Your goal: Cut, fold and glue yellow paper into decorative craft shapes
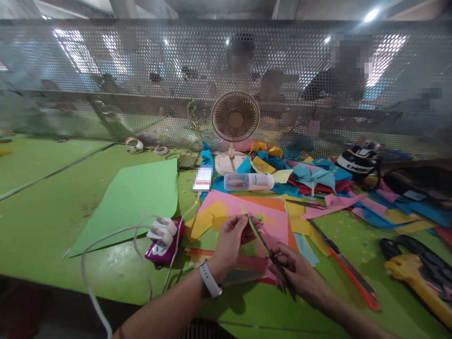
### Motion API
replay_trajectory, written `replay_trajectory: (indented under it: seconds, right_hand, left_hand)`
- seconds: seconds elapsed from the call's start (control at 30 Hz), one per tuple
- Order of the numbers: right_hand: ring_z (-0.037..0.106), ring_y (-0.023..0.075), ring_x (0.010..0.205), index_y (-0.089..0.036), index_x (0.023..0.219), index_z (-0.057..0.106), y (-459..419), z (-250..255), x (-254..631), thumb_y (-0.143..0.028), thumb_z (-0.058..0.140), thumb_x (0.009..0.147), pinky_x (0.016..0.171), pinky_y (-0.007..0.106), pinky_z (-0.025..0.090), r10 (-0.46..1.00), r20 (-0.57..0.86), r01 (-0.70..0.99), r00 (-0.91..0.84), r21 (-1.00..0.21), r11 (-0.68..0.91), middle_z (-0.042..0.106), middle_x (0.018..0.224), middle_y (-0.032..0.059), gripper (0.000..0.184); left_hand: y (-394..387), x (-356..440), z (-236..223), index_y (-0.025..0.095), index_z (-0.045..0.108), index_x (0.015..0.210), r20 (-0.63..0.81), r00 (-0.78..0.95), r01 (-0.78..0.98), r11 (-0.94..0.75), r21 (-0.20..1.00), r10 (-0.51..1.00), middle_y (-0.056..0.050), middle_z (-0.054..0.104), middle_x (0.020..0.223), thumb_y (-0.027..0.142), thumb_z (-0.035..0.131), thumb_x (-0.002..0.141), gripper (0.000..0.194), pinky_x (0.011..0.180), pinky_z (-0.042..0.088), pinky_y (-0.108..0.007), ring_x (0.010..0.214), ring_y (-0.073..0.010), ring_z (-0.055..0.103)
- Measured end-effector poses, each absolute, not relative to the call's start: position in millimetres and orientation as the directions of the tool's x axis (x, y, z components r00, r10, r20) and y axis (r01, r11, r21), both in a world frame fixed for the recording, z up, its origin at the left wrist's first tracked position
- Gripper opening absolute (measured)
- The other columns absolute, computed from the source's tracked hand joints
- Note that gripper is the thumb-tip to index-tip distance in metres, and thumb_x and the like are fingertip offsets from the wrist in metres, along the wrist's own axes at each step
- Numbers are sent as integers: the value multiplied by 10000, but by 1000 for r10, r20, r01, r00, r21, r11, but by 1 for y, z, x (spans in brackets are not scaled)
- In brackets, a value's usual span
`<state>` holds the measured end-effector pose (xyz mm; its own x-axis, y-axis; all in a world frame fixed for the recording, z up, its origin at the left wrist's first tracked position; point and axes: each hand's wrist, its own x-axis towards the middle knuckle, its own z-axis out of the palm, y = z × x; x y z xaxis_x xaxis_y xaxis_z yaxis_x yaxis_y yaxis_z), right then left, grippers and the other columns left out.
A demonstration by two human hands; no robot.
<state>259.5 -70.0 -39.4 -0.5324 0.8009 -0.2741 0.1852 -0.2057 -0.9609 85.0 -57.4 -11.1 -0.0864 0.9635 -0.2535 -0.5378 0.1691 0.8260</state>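
Observation:
My left hand [231, 240], with a white watch band on the wrist, pinches a small strip of green paper [252, 223]. My right hand [294, 270] is closed around a slim dark tool [280, 270]. Its tip points up and away, meeting the paper at my left fingers. Whether it is tweezers, scissors or a knife, I cannot tell. Below both hands lies a pink paper sheet [277, 230], scattered with small yellow-green scraps, over orange, yellow and red sheets.
A desk fan [235, 117] stands before a perforated metal screen [158, 61]. Nearby are a clear bottle [249, 181], a phone [203, 179] and a white plug [162, 230] with cables. An orange cutter knife [348, 268] and yellow-handled tool [416, 278] lie right; a green sheet [137, 202] left.

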Motion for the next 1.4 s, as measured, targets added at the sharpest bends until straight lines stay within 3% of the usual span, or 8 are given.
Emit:
replay_trajectory:
  seconds: [0.73,1.4]
  right_hand:
    - [411,50,433,-198,797,439,-70,-41,260,-448,652,751,395,159,353,802,-277,206,-529,-959,-196,437,524,-104,332]
    - [415,49,423,-197,801,451,-70,-35,259,-463,649,749,409,172,370,805,-266,181,-530,-963,-199,438,522,-104,336]
  left_hand:
    - [-54,85,-13,148,653,772,-286,-93,-604,174,778,954,-84,731,801,395,687,720,255,651,493,-257,766,-195,684]
    - [-57,86,-12,133,664,798,-233,-74,-547,156,822,970,-100,723,853,351,671,751,223,643,500,-239,804,-193,678]
